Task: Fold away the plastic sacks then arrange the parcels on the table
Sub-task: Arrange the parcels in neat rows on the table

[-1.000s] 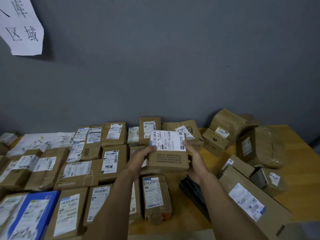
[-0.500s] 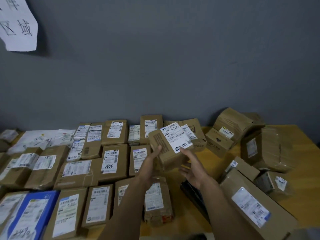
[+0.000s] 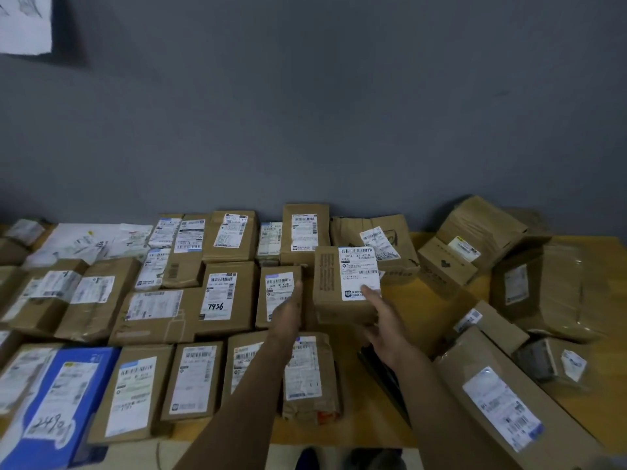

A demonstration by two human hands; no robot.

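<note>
A small brown parcel [image 3: 346,283] with a white label on top sits on the wooden table [image 3: 437,310], at the right end of the middle row. My right hand [image 3: 385,322] lies open against its near right corner, with the index fingertip on the label. Just left of the parcel, my left hand [image 3: 288,310] hovers open with straight fingers over a neighbouring labelled parcel [image 3: 276,293]. I cannot tell whether it touches the small parcel. No hand grips anything.
Several labelled brown parcels lie in rows across the left half, with a blue one [image 3: 57,401] at the front left and white plastic mailers [image 3: 88,242] at the back left. Loose parcels are heaped at right, including a long box [image 3: 502,401]. A black object [image 3: 383,378] lies under my right forearm.
The small parcel was held up in both hands, got turned label-upward, and now rests on the table. Both hands have loosened from it. The view shifted slightly right.
</note>
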